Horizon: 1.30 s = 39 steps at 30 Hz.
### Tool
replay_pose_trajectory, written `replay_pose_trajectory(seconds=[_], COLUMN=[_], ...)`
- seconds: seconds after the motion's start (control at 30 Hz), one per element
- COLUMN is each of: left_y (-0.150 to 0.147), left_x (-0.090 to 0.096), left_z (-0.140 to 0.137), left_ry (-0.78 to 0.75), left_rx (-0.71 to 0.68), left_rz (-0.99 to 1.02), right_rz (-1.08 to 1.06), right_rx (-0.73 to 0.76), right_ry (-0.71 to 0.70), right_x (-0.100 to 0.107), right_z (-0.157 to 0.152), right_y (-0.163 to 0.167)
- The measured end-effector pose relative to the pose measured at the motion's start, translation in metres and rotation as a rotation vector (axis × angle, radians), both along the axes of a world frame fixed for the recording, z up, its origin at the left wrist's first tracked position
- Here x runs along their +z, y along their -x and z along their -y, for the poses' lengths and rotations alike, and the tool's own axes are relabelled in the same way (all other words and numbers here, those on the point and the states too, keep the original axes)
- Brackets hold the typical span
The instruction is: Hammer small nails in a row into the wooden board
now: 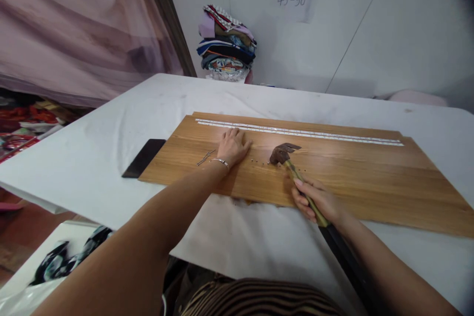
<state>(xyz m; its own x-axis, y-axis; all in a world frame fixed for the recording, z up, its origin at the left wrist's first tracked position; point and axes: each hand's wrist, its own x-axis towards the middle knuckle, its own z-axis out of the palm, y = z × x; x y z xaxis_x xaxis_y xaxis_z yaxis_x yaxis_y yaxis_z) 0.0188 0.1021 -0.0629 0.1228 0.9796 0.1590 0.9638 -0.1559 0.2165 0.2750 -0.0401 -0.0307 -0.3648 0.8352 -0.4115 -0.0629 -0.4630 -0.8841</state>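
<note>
My right hand [311,200] is wrapped round the handle of a claw hammer [292,170] with a rusty brown head. The hammer head is over the middle of a wooden board [355,173], close to a row of small dots in or on the wood. My left hand [233,145] lies flat on the board, fingers stretched out, with a bracelet at the wrist. Just left of it are several loose nails [205,157]. A white measuring tape [296,132] runs in two strips along the board's far edge. Whether the hammer touches the wood I cannot tell.
The board rests on a white-covered table [166,98]. A dark flat object [145,158] sticks out by the board's left end. Folded clothes [227,47] are stacked behind the table against the wall. A pink curtain [81,19] hangs at the left.
</note>
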Motion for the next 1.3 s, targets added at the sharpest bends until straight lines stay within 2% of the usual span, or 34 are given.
replay_pose_trajectory(seconds=[1.3], left_y=[-0.0009], left_x=[0.0006], left_z=[-0.0004], left_ry=[0.001], left_rx=[0.000], left_rz=[0.002], right_rz=[0.010], right_rx=[0.005], right_ry=[0.010], right_x=[0.0002], right_z=[-0.0006], right_y=[0.0004])
